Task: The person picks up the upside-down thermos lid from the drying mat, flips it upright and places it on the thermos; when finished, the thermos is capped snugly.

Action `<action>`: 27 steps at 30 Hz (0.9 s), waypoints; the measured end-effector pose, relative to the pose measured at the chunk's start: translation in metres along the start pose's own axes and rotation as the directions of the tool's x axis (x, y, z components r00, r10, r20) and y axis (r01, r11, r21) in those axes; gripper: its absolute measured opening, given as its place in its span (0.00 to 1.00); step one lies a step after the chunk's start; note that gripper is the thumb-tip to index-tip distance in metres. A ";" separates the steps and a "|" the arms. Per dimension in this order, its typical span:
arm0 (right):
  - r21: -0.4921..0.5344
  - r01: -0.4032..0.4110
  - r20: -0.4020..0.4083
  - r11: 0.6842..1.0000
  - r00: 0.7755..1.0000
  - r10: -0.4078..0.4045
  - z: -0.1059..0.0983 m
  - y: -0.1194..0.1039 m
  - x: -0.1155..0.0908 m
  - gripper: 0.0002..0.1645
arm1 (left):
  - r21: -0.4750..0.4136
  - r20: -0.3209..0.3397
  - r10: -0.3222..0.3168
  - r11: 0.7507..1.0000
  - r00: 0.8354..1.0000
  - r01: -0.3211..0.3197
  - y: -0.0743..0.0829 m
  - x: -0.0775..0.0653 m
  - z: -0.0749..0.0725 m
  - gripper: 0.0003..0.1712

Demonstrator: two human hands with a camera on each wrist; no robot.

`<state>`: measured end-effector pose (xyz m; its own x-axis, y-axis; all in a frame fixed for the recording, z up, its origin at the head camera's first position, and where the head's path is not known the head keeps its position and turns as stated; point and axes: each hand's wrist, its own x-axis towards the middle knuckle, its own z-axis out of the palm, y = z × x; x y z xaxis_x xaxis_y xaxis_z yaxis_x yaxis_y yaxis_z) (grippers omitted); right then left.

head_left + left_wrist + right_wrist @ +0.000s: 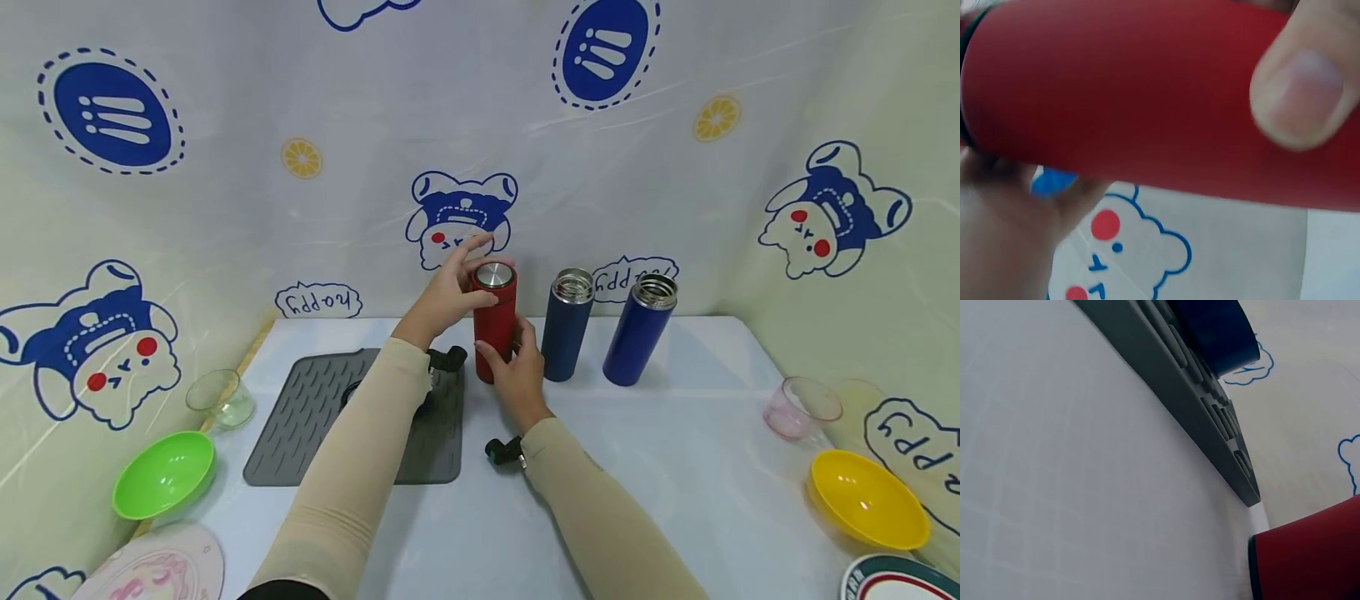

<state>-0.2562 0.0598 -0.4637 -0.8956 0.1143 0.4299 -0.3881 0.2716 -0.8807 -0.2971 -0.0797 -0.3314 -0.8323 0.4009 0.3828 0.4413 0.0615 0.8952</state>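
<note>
A red thermos bottle with a round steel top stands upright between my hands. My left hand holds its upper end, with the thumb across the front and fingers behind. Lower down, my right hand grips the body, thumb on the near side. In the left wrist view, the red bottle fills the top, with my left thumb pressed on it. The right wrist view has the red bottle's dark-rimmed lower end; the right hand is outside that view.
Two lidless bottles, slate blue and bright blue, stand to the right. A grey ribbed mat lies left, carrying a dark blue object partly hidden by my forearm. Bowls, green and yellow, glasses and plates line both sides.
</note>
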 end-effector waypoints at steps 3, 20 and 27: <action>-0.005 -0.011 -0.001 1.000 1.000 0.011 0.000 0.001 -0.002 0.43 | -0.024 0.000 0.008 1.000 1.000 -0.008 0.004 -0.004 0.001 0.48; 0.003 0.005 -0.004 1.000 1.000 -0.005 -0.001 0.000 -0.001 0.41 | 0.183 -0.200 0.063 0.983 0.978 -0.026 -0.013 0.002 0.014 0.47; -0.026 0.006 0.021 1.000 1.000 -0.005 -0.001 -0.003 0.000 0.43 | 0.171 -0.132 0.078 0.984 0.988 -0.055 -0.013 0.005 0.007 0.42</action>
<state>-0.2547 0.0594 -0.4606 -0.8980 0.0926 0.4301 -0.3874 0.2970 -0.8728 -0.3049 -0.0722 -0.3430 -0.8324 0.2798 0.4783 0.5371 0.1948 0.8207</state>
